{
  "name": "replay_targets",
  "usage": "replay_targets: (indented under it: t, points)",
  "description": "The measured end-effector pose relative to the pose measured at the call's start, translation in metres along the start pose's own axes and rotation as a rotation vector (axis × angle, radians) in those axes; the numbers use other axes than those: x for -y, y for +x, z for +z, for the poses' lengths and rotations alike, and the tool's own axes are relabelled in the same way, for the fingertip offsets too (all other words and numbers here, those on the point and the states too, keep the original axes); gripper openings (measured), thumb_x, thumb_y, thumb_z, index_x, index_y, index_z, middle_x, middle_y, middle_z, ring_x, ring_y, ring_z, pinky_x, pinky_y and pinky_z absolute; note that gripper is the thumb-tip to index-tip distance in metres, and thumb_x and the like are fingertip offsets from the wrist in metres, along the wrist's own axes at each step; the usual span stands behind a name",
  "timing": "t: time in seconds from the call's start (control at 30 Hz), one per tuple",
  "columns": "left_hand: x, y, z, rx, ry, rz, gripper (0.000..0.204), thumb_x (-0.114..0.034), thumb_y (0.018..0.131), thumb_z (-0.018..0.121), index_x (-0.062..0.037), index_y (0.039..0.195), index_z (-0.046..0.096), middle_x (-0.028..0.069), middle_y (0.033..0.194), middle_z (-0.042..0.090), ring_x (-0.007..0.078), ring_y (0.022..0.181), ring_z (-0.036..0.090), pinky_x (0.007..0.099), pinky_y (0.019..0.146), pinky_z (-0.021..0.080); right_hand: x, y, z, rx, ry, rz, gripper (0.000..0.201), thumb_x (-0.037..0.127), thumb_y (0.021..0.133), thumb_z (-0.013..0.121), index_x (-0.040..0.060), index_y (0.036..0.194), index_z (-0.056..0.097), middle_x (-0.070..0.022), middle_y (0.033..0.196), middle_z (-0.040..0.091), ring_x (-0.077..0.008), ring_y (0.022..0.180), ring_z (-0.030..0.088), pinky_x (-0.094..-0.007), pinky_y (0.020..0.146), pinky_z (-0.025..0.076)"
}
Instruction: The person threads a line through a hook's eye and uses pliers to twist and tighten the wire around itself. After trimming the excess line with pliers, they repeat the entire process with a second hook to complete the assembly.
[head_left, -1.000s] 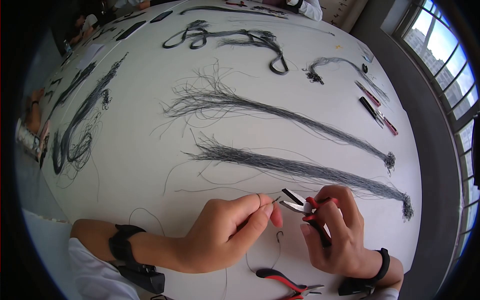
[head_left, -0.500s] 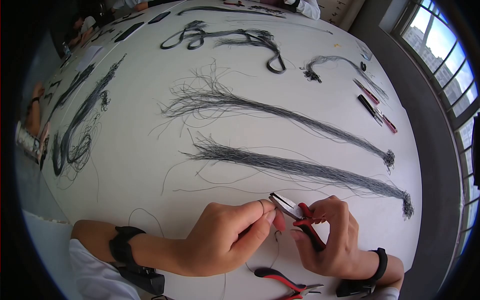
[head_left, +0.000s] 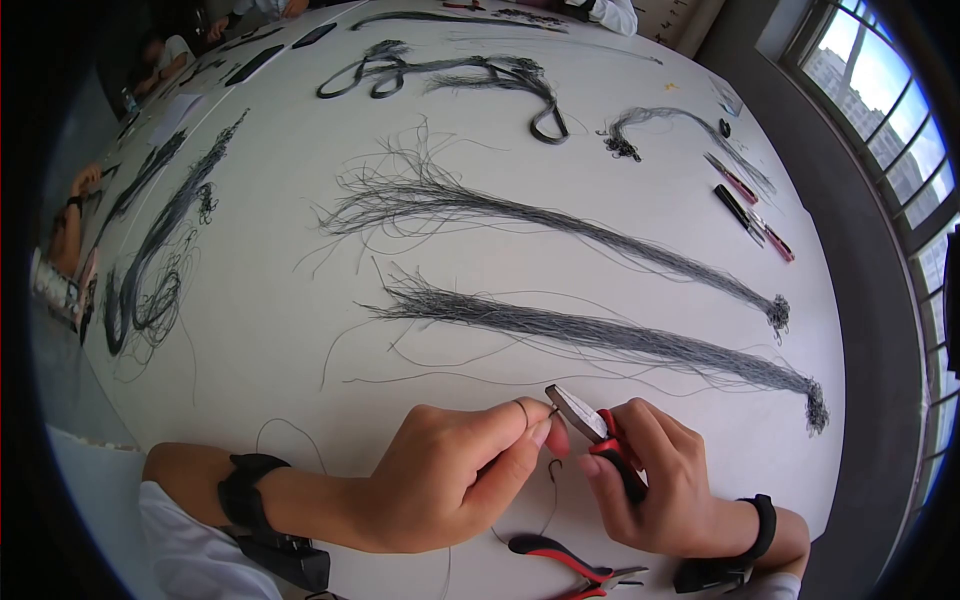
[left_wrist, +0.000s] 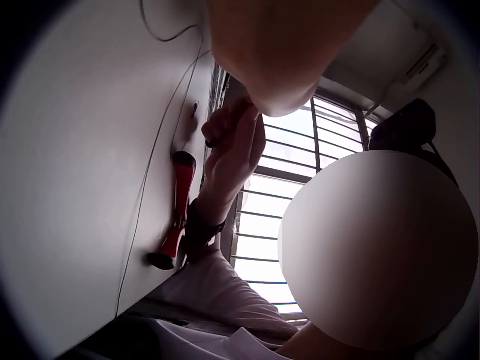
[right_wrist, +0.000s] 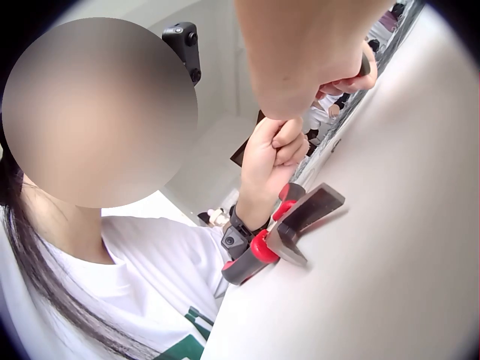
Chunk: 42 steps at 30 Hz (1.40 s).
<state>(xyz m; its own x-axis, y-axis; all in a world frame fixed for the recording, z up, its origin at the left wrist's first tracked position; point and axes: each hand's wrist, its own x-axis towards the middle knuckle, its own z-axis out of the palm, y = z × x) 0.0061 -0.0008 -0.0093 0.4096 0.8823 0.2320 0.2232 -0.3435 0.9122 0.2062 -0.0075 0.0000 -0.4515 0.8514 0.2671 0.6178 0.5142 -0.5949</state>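
My left hand pinches a thin dark wire between thumb and forefinger, low in the head view. My right hand grips red-handled pliers, whose metal nose meets the wire tip at my left fingertips. A small wire hook lies on the white table just below the two hands. In the left wrist view my right hand shows beyond my left palm. In the right wrist view my left hand is curled into a fist.
A second pair of red pliers lies at the table's near edge. Two long grey wire bundles stretch across the middle. More bundles lie left and far back. Small tools sit at the right, near windows.
My right hand brought the pliers left and down, and their nose closed onto the wire tip held in my left fingers. My left hand stayed in place.
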Motion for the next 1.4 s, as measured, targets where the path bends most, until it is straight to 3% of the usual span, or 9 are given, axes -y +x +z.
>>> replay_targets:
  t: [0.53, 0.6, 0.73, 0.83, 0.93, 1.0, 1.13, 1.33, 1.4]
  points:
    - [0.003, -0.001, 0.001, -0.012, 0.019, 0.010, 0.017, -0.004, 0.094, 0.048, 0.0012, 0.091, 0.064, -0.0012, 0.049, 0.046, 0.0024, 0.042, 0.038, 0.0209, 0.041, 0.032, 0.000, 0.001, 0.001, -0.037, -0.021, -0.022, 0.025, 0.013, 0.074, 0.071, -0.0002, 0.086, 0.054, -0.0085, 0.068, 0.055, -0.0233, 0.056, 0.052, -0.0320, 0.046, 0.041]
    - [0.004, -0.001, 0.000, 0.029, 0.030, 0.010, 0.011, -0.003, 0.090, 0.052, 0.0026, 0.093, 0.060, 0.0072, 0.060, 0.059, 0.0137, 0.040, 0.049, 0.0260, 0.041, 0.037, 0.000, 0.001, 0.001, -0.027, -0.023, -0.039, 0.024, 0.012, 0.075, 0.071, -0.0002, 0.086, 0.054, -0.0082, 0.068, 0.055, -0.0235, 0.056, 0.053, -0.0320, 0.046, 0.042]
    - [0.002, 0.000, -0.001, 0.027, 0.029, 0.003, 0.011, -0.003, 0.090, 0.052, 0.0023, 0.094, 0.060, 0.0073, 0.060, 0.059, 0.0139, 0.040, 0.048, 0.0263, 0.040, 0.037, -0.001, 0.001, 0.000, -0.022, -0.017, -0.050, 0.024, 0.011, 0.075, 0.071, -0.0004, 0.086, 0.053, -0.0083, 0.068, 0.054, -0.0240, 0.056, 0.053, -0.0322, 0.046, 0.042]
    - [-0.001, 0.000, -0.002, 0.035, 0.035, -0.002, 0.010, -0.003, 0.091, 0.051, 0.0015, 0.092, 0.060, 0.0069, 0.060, 0.059, 0.0134, 0.040, 0.048, 0.0261, 0.040, 0.037, -0.001, 0.001, 0.000, -0.010, 0.007, -0.036, 0.024, 0.011, 0.075, 0.070, -0.0006, 0.086, 0.053, -0.0083, 0.068, 0.053, -0.0246, 0.056, 0.053, -0.0325, 0.046, 0.042]
    - [-0.002, 0.000, -0.002, 0.047, -0.003, -0.030, 0.019, -0.007, 0.096, 0.045, 0.0013, 0.092, 0.062, -0.0023, 0.050, 0.044, 0.0017, 0.043, 0.036, 0.0207, 0.041, 0.029, -0.003, 0.003, -0.001, -0.008, 0.023, -0.037, 0.024, 0.010, 0.074, 0.070, -0.0006, 0.086, 0.053, -0.0082, 0.067, 0.052, -0.0246, 0.055, 0.053, -0.0328, 0.046, 0.041]
    - [-0.001, 0.001, -0.002, 0.060, -0.047, -0.057, 0.013, -0.005, 0.094, 0.048, 0.0012, 0.087, 0.057, 0.0072, 0.066, 0.061, 0.0119, 0.039, 0.045, 0.0251, 0.040, 0.035, -0.005, 0.005, -0.001, -0.008, 0.012, -0.065, 0.024, 0.010, 0.074, 0.070, -0.0007, 0.087, 0.053, -0.0082, 0.068, 0.052, -0.0247, 0.056, 0.052, -0.0329, 0.046, 0.041]
    - [0.000, -0.001, -0.001, 0.067, -0.071, -0.068, 0.015, -0.006, 0.095, 0.047, 0.0016, 0.085, 0.055, 0.0071, 0.067, 0.060, 0.0108, 0.039, 0.043, 0.0249, 0.040, 0.034, -0.009, 0.007, 0.000, -0.014, -0.010, -0.082, 0.024, 0.010, 0.074, 0.070, -0.0008, 0.088, 0.054, -0.0084, 0.068, 0.052, -0.0248, 0.056, 0.052, -0.0331, 0.046, 0.041]
    - [-0.001, -0.002, -0.001, 0.068, -0.136, -0.150, 0.016, -0.006, 0.095, 0.046, 0.0020, 0.084, 0.054, 0.0057, 0.066, 0.059, 0.0083, 0.040, 0.040, 0.0244, 0.040, 0.032, -0.012, 0.008, 0.000, -0.029, -0.062, -0.118, 0.025, 0.010, 0.073, 0.071, -0.0007, 0.089, 0.054, -0.0088, 0.069, 0.053, -0.0257, 0.057, 0.053, -0.0339, 0.047, 0.041]
    - [-0.001, -0.002, 0.000, 0.072, -0.157, -0.199, 0.025, -0.011, 0.099, 0.038, 0.0035, 0.088, 0.056, -0.0048, 0.056, 0.037, 0.0021, 0.050, 0.029, 0.0197, 0.047, 0.027, -0.013, 0.008, 0.000, -0.029, -0.064, -0.090, 0.025, 0.010, 0.073, 0.071, -0.0008, 0.089, 0.054, -0.0091, 0.069, 0.053, -0.0262, 0.057, 0.053, -0.0339, 0.047, 0.041]
